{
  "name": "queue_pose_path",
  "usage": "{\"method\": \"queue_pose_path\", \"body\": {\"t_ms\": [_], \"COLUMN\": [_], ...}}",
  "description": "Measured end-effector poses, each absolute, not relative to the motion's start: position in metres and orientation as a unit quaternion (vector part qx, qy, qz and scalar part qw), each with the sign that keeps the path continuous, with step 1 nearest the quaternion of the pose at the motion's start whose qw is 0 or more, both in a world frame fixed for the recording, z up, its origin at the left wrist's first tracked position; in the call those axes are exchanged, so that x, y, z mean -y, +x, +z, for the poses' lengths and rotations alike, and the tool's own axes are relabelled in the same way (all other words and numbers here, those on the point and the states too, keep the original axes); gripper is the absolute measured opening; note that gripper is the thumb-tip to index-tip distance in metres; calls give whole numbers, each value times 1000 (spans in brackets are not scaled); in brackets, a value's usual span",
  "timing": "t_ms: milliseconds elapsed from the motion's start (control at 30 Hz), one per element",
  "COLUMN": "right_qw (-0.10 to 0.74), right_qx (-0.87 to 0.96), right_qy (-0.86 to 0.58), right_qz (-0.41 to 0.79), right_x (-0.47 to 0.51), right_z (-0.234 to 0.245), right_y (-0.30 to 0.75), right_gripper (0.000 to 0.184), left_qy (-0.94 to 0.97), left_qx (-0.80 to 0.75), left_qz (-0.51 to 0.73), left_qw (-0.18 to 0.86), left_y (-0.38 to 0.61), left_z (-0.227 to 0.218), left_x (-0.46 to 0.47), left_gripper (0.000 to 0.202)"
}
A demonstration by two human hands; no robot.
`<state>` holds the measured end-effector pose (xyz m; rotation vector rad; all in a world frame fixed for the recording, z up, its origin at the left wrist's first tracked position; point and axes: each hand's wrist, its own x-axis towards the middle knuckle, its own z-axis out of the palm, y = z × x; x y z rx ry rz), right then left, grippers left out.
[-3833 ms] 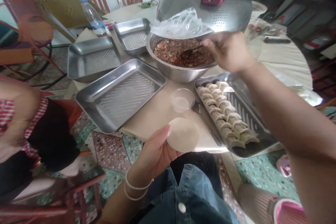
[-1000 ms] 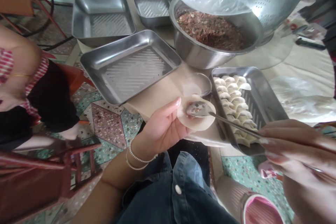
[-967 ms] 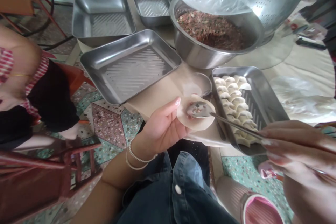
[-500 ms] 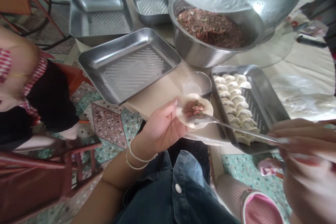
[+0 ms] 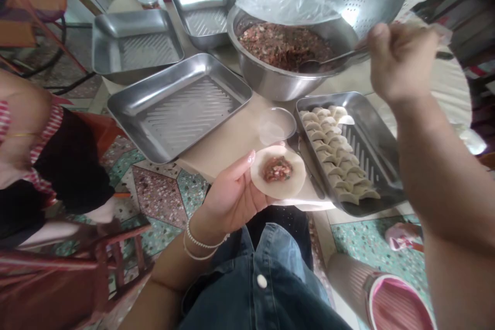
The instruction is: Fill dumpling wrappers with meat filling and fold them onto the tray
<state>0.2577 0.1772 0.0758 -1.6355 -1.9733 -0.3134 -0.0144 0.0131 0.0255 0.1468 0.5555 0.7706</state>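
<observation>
Left hand (image 5: 232,193) palm-up cradling wrapper (image 5: 278,172), right hand (image 5: 400,59) fisted on spoon (image 5: 328,60)

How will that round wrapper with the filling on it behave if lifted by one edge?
The wrapper looks thin and soft on the left hand, so it would probably flop and fold. The filling sits as a loose mound in its middle, so tilting may spill it.

The person is wearing a dark blue denim garment (image 5: 278,296) with a white button (image 5: 262,281). Two thin beaded bracelets (image 5: 199,248) are circling the wrist of the left hand (image 5: 232,197).
</observation>
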Motion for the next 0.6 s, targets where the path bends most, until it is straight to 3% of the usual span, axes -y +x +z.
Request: {"method": "queue_pose_path", "body": {"t_ms": [167, 300, 367, 433, 600], "right_qw": [262, 373, 285, 170, 86], "right_qx": [703, 780, 897, 945, 949], "right_qy": [-641, -460, -334, -271, -297], "right_qz": [-164, -202, -58, 64, 67], "right_x": [-189, -134, -112, -101, -109], "right_z": [70, 68, 64, 56, 36], "right_y": [246, 223, 209, 197, 182], "right_gripper": [63, 51, 45, 55, 77], "left_qy": [84, 87, 83, 79, 60], "left_qx": [-252, -254, -264, -276, -319], "left_qz": [390, 409, 408, 405, 430], "left_qw": [881, 872, 870, 868, 843], "left_y": [-22, -30, -32, -32, -29], "left_z": [21, 16, 14, 14, 16], "left_x": [-11, -13, -14, -14, -11], "left_gripper": [46, 42, 41, 39, 39]}}
